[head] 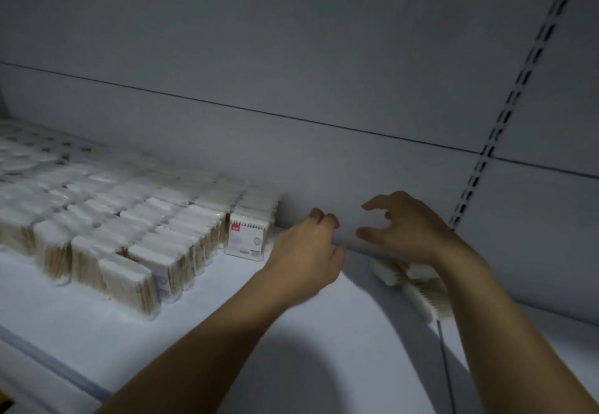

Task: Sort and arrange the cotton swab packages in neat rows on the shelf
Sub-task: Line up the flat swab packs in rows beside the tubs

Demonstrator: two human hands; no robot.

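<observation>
The white shelf (324,332) carries most of the cotton swab packages (107,225) on its left side, standing upright in close rows that run from about 9 o'clock toward the middle of the view, cotton tips up and wooden sticks showing below. At the right end of that block stands one labelled package (248,235), its printed face with a red mark turned forward, touching the row behind it. The left hand (304,251) hangs just beside this package, at its 3 o'clock, back of the hand up and fingers loosely bent near the grey back panel (291,73); it grasps nothing. The right hand (405,228) is at 3 o'clock of the left one, apart from it, with thumb and fingers spread and curved like a claw, also released and empty. Directly under the right wrist, at roughly 5 o'clock of that hand, a few loose packages (421,293) lie flat on the shelf, partly hidden by the forearm, well apart from the tidy rows. A slotted upright (505,102) climbs the back panel at about 2 o'clock.
</observation>
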